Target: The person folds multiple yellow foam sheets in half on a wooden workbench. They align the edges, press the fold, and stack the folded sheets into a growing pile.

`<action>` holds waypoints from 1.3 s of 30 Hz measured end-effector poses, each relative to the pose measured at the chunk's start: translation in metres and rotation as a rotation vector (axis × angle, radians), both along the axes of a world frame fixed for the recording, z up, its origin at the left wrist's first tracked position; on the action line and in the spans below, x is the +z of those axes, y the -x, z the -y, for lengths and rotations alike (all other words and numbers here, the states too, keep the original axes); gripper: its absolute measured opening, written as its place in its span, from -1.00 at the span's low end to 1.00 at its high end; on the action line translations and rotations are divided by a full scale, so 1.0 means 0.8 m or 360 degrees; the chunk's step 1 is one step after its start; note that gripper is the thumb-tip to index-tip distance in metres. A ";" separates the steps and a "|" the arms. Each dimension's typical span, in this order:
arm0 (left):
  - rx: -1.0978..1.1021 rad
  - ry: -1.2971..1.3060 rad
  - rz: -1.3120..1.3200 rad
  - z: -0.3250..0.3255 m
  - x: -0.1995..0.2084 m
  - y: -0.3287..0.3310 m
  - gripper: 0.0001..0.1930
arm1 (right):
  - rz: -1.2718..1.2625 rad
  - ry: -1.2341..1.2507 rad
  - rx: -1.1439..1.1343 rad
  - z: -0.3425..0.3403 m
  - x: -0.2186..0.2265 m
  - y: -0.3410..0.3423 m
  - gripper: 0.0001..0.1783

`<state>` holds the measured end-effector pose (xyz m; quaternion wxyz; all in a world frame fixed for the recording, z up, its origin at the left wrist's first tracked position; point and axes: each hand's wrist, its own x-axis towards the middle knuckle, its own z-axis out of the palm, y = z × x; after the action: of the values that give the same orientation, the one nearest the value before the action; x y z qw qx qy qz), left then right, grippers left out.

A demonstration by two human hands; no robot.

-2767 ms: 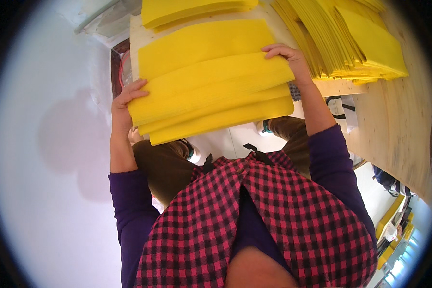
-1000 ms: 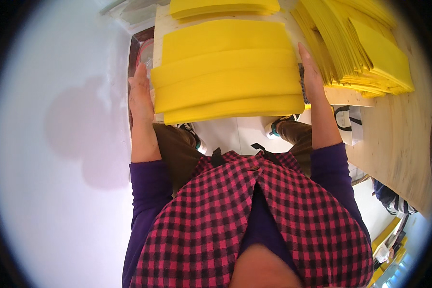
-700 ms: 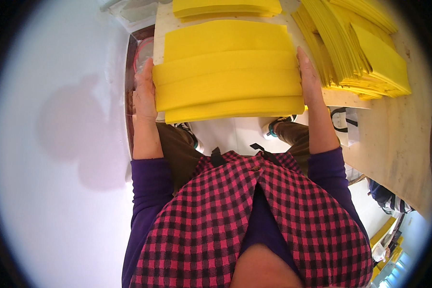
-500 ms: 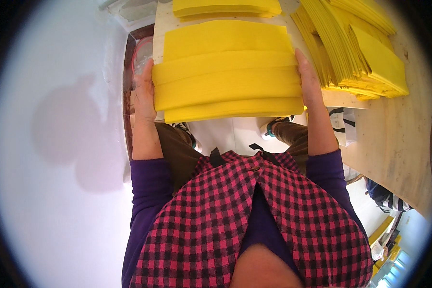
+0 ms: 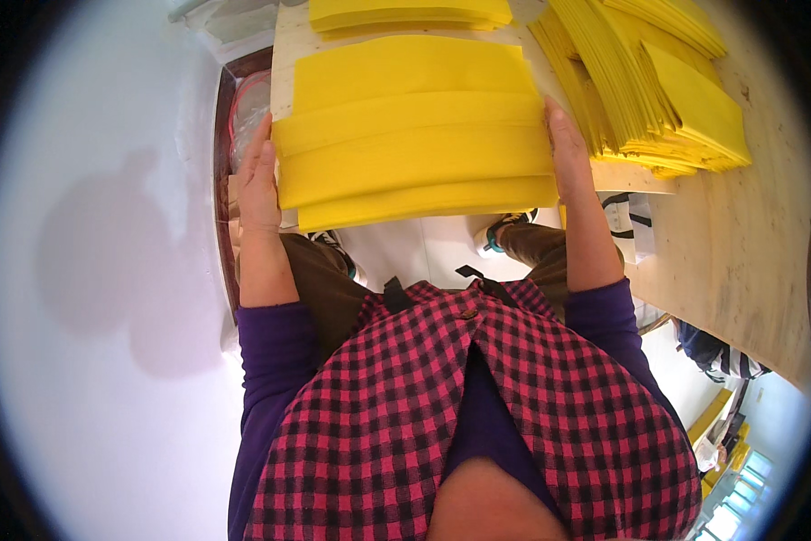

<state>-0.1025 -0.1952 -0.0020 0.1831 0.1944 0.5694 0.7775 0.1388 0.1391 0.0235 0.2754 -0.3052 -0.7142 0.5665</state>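
Observation:
A stack of flat yellow sheets (image 5: 414, 144), cloth-like and unevenly layered, lies in front of me at the table's near edge, with its near layers jutting toward me. My left hand (image 5: 259, 189) is upright along the stack's left side, fingers stretched out and close against the edge. On the opposite side, my right hand (image 5: 568, 149) lies flat along the right edge, its fingers straight and pointing away from me. Neither hand wraps round the sheets. The stack's underside is hidden.
Another yellow stack (image 5: 410, 13) lies just beyond. To the right, a larger heap of folded yellow pieces (image 5: 640, 90) leans on the wooden table (image 5: 730, 243). A white wall (image 5: 108, 406) runs along my left. A white bag with black handles (image 5: 631, 225) is below the table edge.
The view has shifted slightly, so everything sits a little further left. My left hand's fingers have straightened and eased off the stack's edge; my right hand stays along its side.

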 end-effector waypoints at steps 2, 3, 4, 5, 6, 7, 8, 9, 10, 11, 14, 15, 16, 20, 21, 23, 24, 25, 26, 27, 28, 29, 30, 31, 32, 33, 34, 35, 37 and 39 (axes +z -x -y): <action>0.0048 0.0070 -0.0109 0.001 0.004 -0.003 -0.48 | -0.0004 -0.0033 0.0017 -0.001 -0.002 -0.002 -0.31; 0.0082 0.0117 -0.0192 0.001 0.007 -0.005 -0.47 | 0.0029 -0.0051 -0.0002 -0.001 -0.002 -0.004 -0.31; 0.0110 0.0153 -0.0163 0.000 0.009 -0.007 -0.46 | 0.0061 -0.0069 -0.0021 0.000 -0.002 -0.006 -0.32; 0.0125 0.0175 -0.0189 -0.001 0.011 -0.007 -0.44 | 0.0074 -0.0095 -0.0017 0.000 -0.003 -0.008 -0.32; 0.0139 0.0199 -0.0211 -0.003 0.012 -0.007 -0.43 | 0.0075 -0.0073 -0.0039 0.000 -0.004 -0.008 -0.33; 0.0143 0.0233 -0.0233 -0.005 0.012 -0.006 -0.44 | 0.0056 -0.0058 -0.0039 0.000 -0.006 -0.008 -0.33; 0.0147 0.0267 -0.0251 -0.006 0.012 -0.005 -0.45 | 0.0031 -0.0025 -0.0038 0.001 -0.007 -0.008 -0.34; 0.0149 0.0302 -0.0269 -0.007 0.011 -0.004 -0.47 | 0.0037 -0.0030 -0.0054 0.001 -0.009 -0.008 -0.35; 0.0140 0.0293 -0.0229 -0.008 0.009 -0.002 -0.48 | 0.0037 -0.0017 -0.0069 0.002 -0.010 -0.007 -0.35; 0.0127 0.0283 -0.0189 -0.009 0.007 0.000 -0.48 | 0.0037 -0.0004 -0.0088 0.003 -0.010 -0.007 -0.36; 0.0116 0.0218 -0.0130 -0.010 0.000 0.004 -0.52 | 0.0093 0.0003 -0.0092 0.007 -0.004 -0.007 -0.38; 0.0111 0.0170 -0.0083 -0.010 -0.002 0.005 -0.54 | 0.0061 -0.0063 -0.0064 0.011 -0.002 -0.009 -0.38; 0.0080 0.0156 -0.0114 -0.009 -0.004 0.006 -0.58 | 0.0067 -0.0081 -0.0090 0.016 0.000 -0.011 -0.38; 0.0157 0.0137 -0.0117 -0.006 -0.005 0.011 -0.62 | 0.0032 -0.0122 -0.0056 0.018 0.001 -0.011 -0.38; 0.0172 0.0088 -0.0045 -0.005 -0.005 0.011 -0.62 | 0.0044 -0.0104 -0.0079 0.016 -0.001 -0.011 -0.38; 0.0188 0.0028 0.0040 -0.004 -0.004 0.009 -0.63 | 0.0036 -0.0083 -0.0109 0.010 -0.006 -0.012 -0.38; 0.0187 0.0017 0.0054 -0.002 -0.003 0.008 -0.63 | 0.0020 -0.0102 -0.0086 0.007 -0.008 -0.013 -0.38; 0.0163 -0.0023 0.0051 -0.003 -0.003 0.006 -0.63 | 0.0015 -0.0104 -0.0084 0.005 -0.009 -0.014 -0.38; 0.0184 0.0063 0.0046 -0.003 -0.003 0.006 -0.61 | 0.0048 -0.0051 -0.0135 0.004 -0.008 -0.017 -0.38; 0.0183 0.0118 0.0021 -0.004 -0.002 0.007 -0.59 | 0.0047 -0.0140 -0.0110 0.004 -0.006 -0.019 -0.38; 0.0182 0.0170 0.0017 -0.005 -0.001 0.010 -0.57 | 0.0084 -0.0173 -0.0140 0.005 -0.003 -0.020 -0.38; 0.0176 0.0203 -0.0041 -0.006 -0.001 0.012 -0.55 | 0.0119 -0.0208 -0.0173 0.005 0.001 -0.020 -0.38; 0.0172 0.0234 -0.0076 -0.007 -0.001 0.014 -0.54 | 0.0129 -0.0165 -0.0185 0.005 0.007 -0.019 -0.39; 0.0167 0.0250 -0.0075 -0.008 -0.001 0.017 -0.52 | 0.0137 -0.0122 -0.0196 0.004 0.013 -0.017 -0.40; 0.0159 0.0286 -0.0118 -0.010 -0.001 0.020 -0.54 | 0.0113 -0.0109 -0.0167 0.003 0.017 -0.016 -0.41; 0.0153 0.0309 -0.0125 -0.012 -0.002 0.023 -0.55 | 0.0119 -0.0112 -0.0183 0.001 0.020 -0.013 -0.40; 0.0150 0.0331 -0.0131 -0.013 -0.003 0.026 -0.56 | 0.0095 -0.0145 -0.0157 -0.002 0.023 -0.007 -0.40; 0.0150 0.0355 -0.0136 -0.013 -0.004 0.029 -0.57 | 0.0078 -0.0148 -0.0146 -0.005 0.024 -0.004 -0.40; 0.0149 0.0347 -0.0106 -0.015 -0.007 0.034 -0.59 | 0.0038 -0.0143 -0.0064 -0.006 0.020 0.002 -0.40; 0.0128 0.0332 -0.0097 -0.015 -0.013 0.038 -0.61 | 0.0033 -0.0132 -0.0041 -0.005 0.015 0.006 -0.40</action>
<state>-0.1325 -0.1834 -0.0122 0.1536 0.1746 0.6598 0.7146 0.1344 0.1431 0.0355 0.2877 -0.3084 -0.7359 0.5296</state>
